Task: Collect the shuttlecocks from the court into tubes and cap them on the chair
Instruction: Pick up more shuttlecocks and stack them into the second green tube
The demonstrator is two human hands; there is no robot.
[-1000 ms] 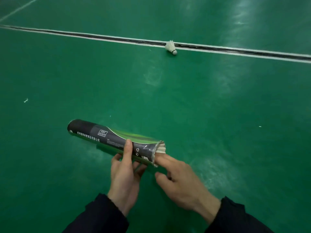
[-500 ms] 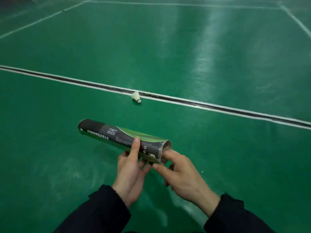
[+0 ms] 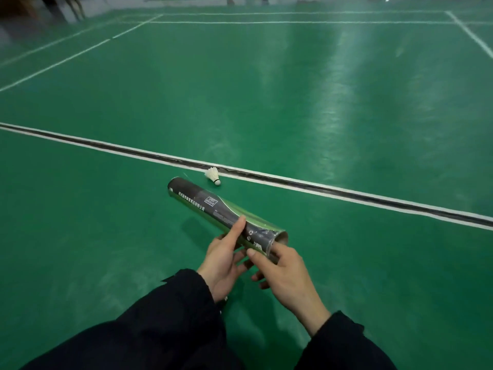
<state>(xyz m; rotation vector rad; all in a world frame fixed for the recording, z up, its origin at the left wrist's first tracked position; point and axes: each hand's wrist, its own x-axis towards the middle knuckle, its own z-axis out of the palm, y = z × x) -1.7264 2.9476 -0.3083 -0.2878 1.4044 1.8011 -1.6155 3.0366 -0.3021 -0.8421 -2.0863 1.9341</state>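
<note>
A green court floor (image 3: 293,102) fills the view; a white boundary line with a dark seam (image 3: 346,194) crosses it from the left edge down toward the right edge; thinner white lines mark further courts beyond it. Taking that line as the landmark: a white shuttlecock (image 3: 212,175) lies on the floor touching the line's near edge, feathers toward the line, cork tip pointing away from it toward the lower right; nothing lies between it and the hands.

On the near side of the line, above the floor, a dark shuttlecock tube (image 3: 221,212) with green panels and white print is held roughly level; its long axis runs from upper left to lower right; the capped far end sits just short of the line, close beside the shuttlecock, and the open mouth points away from the line, to the right.

The left hand (image 3: 224,263) grasps the tube near the open end from beneath, thumb laid over the top. The right hand (image 3: 282,273) holds the rim of the mouth, thumb on the outer wall, a finger at the opening. Dark sleeves (image 3: 165,329) cover both forearms.
</note>
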